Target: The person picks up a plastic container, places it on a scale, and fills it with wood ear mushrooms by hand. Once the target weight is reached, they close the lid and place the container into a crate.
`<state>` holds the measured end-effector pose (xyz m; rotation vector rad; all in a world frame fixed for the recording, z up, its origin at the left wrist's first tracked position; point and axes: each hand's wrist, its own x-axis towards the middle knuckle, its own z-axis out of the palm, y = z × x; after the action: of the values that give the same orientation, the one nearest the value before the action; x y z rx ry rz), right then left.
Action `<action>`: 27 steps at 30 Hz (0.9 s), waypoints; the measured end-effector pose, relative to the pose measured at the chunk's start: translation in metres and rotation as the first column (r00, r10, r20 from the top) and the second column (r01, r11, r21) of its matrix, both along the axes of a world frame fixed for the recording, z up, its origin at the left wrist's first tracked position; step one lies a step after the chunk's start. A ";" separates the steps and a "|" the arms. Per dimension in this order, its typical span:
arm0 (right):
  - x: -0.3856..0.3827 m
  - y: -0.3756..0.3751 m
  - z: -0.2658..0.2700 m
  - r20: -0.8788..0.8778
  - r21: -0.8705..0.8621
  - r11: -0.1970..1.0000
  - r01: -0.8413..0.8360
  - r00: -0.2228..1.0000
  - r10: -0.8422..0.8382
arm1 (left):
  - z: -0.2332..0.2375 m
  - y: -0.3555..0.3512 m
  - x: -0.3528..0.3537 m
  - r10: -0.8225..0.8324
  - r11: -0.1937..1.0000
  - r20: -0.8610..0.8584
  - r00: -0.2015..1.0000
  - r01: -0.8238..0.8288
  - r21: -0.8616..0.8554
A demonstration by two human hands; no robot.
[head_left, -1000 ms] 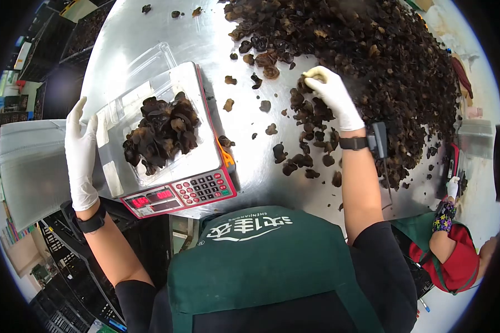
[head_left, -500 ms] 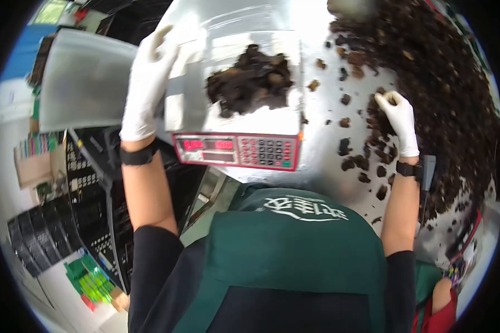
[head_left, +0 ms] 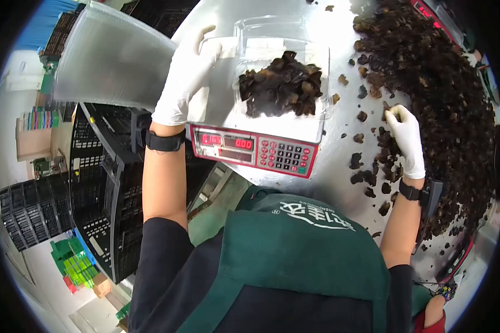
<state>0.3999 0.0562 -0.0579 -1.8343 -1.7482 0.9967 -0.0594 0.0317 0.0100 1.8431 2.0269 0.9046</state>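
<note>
My left hand [head_left: 188, 75], in a white glove, is at the left side of a red-framed scale [head_left: 254, 150]; its fingers are apart and hold nothing visible. On the scale's plate stands a clear plastic box [head_left: 323, 114] with a heap of dark brown, leaf-like pieces [head_left: 280, 84]. Red digits glow on the scale's display. Also gloved in white, my right hand [head_left: 404, 133] is over scattered pieces at the left edge of a large dark pile [head_left: 450, 94]. Its thumb and fingers are pinched together, with a small brown piece at the tips.
Stacked clear containers [head_left: 114, 58] are at the upper left, above black crates [head_left: 97, 183]. Loose pieces lie across the metal table [head_left: 339, 161]. Another scale [head_left: 436, 19] is at the upper right. Part of another person's arm [head_left: 434, 311] shows at the lower right.
The view has shifted, so the scale, box and both hands appear farther right and lower. The image is sharper. Both hands keep nearly the same pose.
</note>
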 end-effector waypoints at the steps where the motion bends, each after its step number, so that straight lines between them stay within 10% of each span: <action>1: -0.008 0.002 0.002 0.011 0.197 0.977 -0.086 0.996 0.086 | -0.009 0.008 -0.004 -0.029 0.999 -0.015 0.999 0.030 0.023; 5: -0.105 -0.013 0.065 -0.114 0.446 0.853 -0.271 0.928 0.354 | -0.041 0.049 -0.010 -0.001 0.996 -0.048 0.999 -0.004 -0.093; 8: -0.167 -0.012 0.064 0.213 0.795 0.407 -0.450 0.835 0.507 | -0.047 0.070 -0.005 0.035 0.989 -0.086 0.996 -0.047 -0.142; 20: -0.217 -0.003 0.041 0.322 0.636 0.387 -0.668 0.685 0.654 | -0.062 0.075 -0.009 0.037 0.999 -0.030 0.999 -0.037 -0.013; 27: -0.161 -0.009 0.076 -0.170 0.603 0.770 -0.207 0.910 0.378 | -0.059 0.089 -0.011 -0.003 0.999 -0.133 0.991 -0.004 -0.049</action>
<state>0.2387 0.0468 0.0184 -1.0030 -1.9157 0.6778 -0.0702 0.1202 -0.0494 1.9231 2.1069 0.7438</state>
